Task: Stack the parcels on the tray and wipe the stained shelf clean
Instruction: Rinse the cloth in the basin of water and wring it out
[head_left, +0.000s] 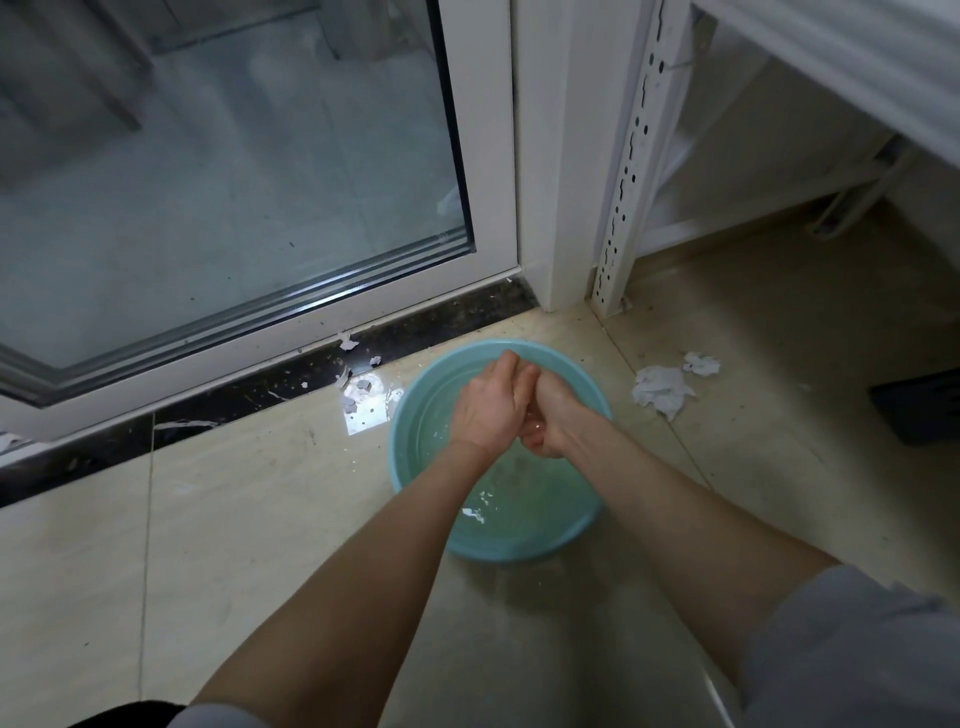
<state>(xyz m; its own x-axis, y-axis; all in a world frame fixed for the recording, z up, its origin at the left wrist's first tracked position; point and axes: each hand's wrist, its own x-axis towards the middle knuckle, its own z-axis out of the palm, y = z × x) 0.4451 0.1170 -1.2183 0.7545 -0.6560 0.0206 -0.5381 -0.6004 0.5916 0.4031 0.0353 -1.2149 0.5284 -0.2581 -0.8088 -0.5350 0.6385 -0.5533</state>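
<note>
Hands meet over a teal basin (415, 415) of water at lower centre: the left hand (485, 410) lies straight-fingered against the right hand (545, 421), whose curled grip may hide a cloth, though that cannot be told. Slopped water could widen the puddle (363, 410) on the floor. The shelf (831, 67) crosses the upper right, its long edge slanting down rightward. No parcels or tray are visible.
</note>
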